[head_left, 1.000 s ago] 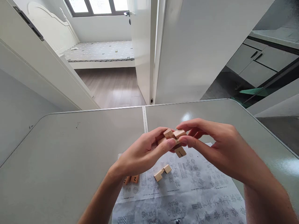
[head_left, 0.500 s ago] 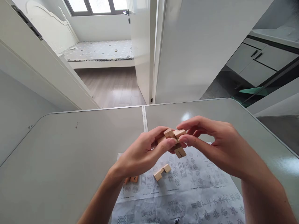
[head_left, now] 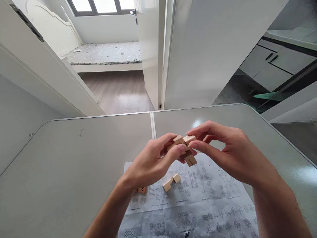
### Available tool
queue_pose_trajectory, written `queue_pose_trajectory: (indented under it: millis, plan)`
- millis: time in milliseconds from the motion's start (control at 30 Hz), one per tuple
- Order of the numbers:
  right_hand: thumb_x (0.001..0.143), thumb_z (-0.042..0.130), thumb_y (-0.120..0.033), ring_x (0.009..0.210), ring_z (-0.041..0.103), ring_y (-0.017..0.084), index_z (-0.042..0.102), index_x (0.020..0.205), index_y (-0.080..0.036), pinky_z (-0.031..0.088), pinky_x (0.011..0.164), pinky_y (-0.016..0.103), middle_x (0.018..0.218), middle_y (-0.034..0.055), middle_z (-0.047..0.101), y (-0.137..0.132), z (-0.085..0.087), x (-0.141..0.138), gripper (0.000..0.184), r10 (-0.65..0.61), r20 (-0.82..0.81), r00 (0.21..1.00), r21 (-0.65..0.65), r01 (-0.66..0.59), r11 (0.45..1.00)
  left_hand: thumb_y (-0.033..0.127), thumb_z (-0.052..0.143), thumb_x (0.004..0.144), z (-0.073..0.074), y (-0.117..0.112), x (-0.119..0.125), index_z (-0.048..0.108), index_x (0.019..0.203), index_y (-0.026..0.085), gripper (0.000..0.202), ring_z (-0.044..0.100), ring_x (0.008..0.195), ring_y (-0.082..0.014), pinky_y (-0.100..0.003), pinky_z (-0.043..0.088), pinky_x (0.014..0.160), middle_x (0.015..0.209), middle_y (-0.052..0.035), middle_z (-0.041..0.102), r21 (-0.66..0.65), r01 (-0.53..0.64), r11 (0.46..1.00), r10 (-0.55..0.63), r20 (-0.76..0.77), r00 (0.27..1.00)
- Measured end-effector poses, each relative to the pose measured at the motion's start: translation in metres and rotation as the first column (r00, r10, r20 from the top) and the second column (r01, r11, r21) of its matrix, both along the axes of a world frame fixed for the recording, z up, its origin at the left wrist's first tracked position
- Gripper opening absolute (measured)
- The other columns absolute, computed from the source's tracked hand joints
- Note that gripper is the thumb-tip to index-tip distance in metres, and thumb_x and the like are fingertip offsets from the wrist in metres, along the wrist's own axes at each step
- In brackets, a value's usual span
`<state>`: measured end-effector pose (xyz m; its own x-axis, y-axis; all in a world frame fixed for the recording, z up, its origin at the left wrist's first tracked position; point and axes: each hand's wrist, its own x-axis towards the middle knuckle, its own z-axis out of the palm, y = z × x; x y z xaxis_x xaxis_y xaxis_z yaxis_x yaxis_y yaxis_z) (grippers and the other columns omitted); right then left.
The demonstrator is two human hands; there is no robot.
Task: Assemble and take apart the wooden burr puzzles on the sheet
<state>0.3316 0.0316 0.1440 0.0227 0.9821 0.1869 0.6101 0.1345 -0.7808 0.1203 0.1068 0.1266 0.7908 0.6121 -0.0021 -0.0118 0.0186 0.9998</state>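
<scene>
A partly joined wooden burr puzzle [head_left: 191,160] is held above the table between both hands, its light wooden bars crossing each other. My left hand [head_left: 155,158] is closed around its left side, thumb pressed along the front. With thumb and fingertips, my right hand [head_left: 223,148] pinches the bar end [head_left: 190,139] at the upper right. The fingers hide part of the joint. Below the hands, a loose notched wooden piece [head_left: 171,182] lies on the printed instruction sheet [head_left: 188,211]. An orange-brown wooden piece [head_left: 142,190] with a dark mark is partly covered by my left forearm.
The grey table [head_left: 61,165] has a seam down its middle and a raised light edge. A small dark object [head_left: 187,234] sits at the sheet's near edge. Beyond the table are an open door [head_left: 150,49], a bed [head_left: 106,54] and cabinets [head_left: 277,62].
Both hands keep hold of the puzzle and have shifted very slightly upward. My right fingers have moved a little on the bar. The loose notched piece stays in place on the sheet.
</scene>
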Motion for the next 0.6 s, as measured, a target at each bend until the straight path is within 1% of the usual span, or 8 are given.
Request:
queue_pose_trajectory:
  millis: [200,300,433,600]
  plan:
    - [0.104,0.069,-0.052,0.073,0.071,0.019,0.075,0.105,-0.025,0.051,0.051,0.025,0.081,0.0023,0.077,0.0009,-0.0004,-0.0004,0.027,0.007,-0.014,1.0,0.013,-0.007,1.0,0.031,0.054,0.111,0.0012,-0.0007,0.0012,0.067,0.111,0.012,0.023,0.075,0.093,-0.0202,-0.035,0.062,0.087,0.1,-0.0114,0.077,0.03,0.0,1.0,0.0,-0.004,1.0]
    - [0.104,0.068,-0.054,0.074,0.071,0.019,0.074,0.106,-0.026,0.052,0.055,0.027,0.084,0.0018,0.078,0.001,-0.0028,0.0015,0.029,0.016,-0.026,1.0,-0.008,-0.016,1.0,0.032,0.054,0.11,0.001,-0.0016,0.0016,0.066,0.107,0.014,0.023,0.075,0.093,-0.0209,-0.036,0.062,0.087,0.099,-0.011,0.077,0.064,-0.01,0.998,0.011,-0.02,1.0]
    - [0.104,0.068,-0.055,0.079,0.074,0.02,0.073,0.107,-0.026,0.054,0.06,0.029,0.09,0.0025,0.08,0.0011,-0.005,0.0028,0.03,0.004,-0.052,0.999,-0.05,-0.007,0.999,0.034,0.054,0.11,-0.0004,-0.002,0.0019,0.067,0.106,0.015,0.023,0.073,0.092,-0.0211,-0.037,0.061,0.085,0.096,-0.01,0.075,0.112,-0.018,0.994,0.022,-0.034,0.999]
    - [0.104,0.067,-0.055,0.079,0.075,0.021,0.072,0.106,-0.026,0.054,0.061,0.03,0.089,0.0024,0.081,0.0017,-0.0042,0.0005,0.029,-0.003,-0.075,0.997,-0.074,-0.002,0.997,0.034,0.053,0.11,-0.0015,-0.0015,0.0018,0.066,0.107,0.015,0.023,0.073,0.092,-0.0211,-0.039,0.062,0.087,0.097,-0.0102,0.077,0.136,-0.018,0.991,0.025,-0.053,0.998]
